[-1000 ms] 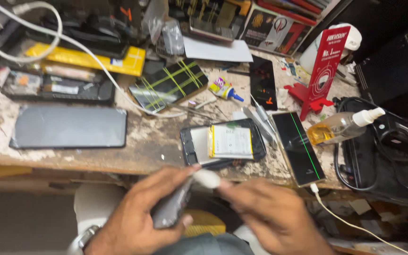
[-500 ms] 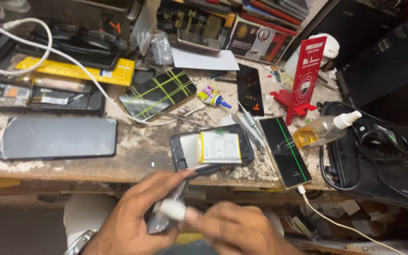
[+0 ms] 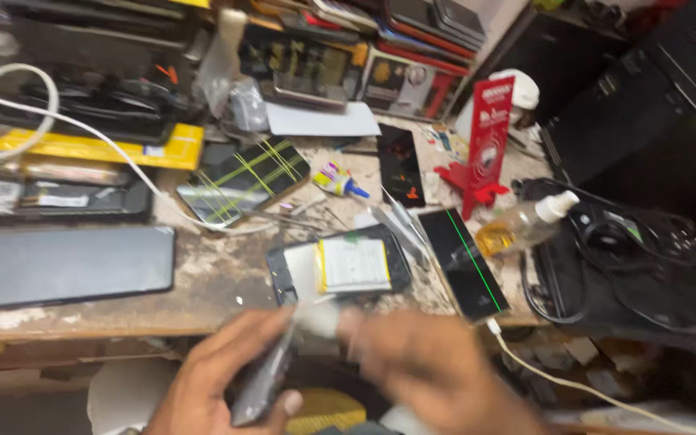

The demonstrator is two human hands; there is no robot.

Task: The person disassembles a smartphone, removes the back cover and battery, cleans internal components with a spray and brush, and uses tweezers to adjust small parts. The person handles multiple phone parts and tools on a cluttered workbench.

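1. You are gripping a dark phone [image 3: 261,385] edge-up in your left hand [image 3: 219,379], fingers wrapped around it, just below the bench edge, likely to expose its face.
2. Your right hand [image 3: 437,379] is pressing a white wad [image 3: 316,320] onto it; the blur is hiding those fingers, so I cannot tell their grip.
3. Farther off, an opened phone [image 3: 340,266] is lying on the scarred workbench [image 3: 211,282], with a spray bottle [image 3: 525,225] to the right and stacked boxes [image 3: 396,72] crowding the far side.

A single head-worn camera looks steeply down and forward over a cluttered workbench [image 3: 203,298], close to the person's blurred hands at the bottom edge; the bench's far side seems to tilt slightly.
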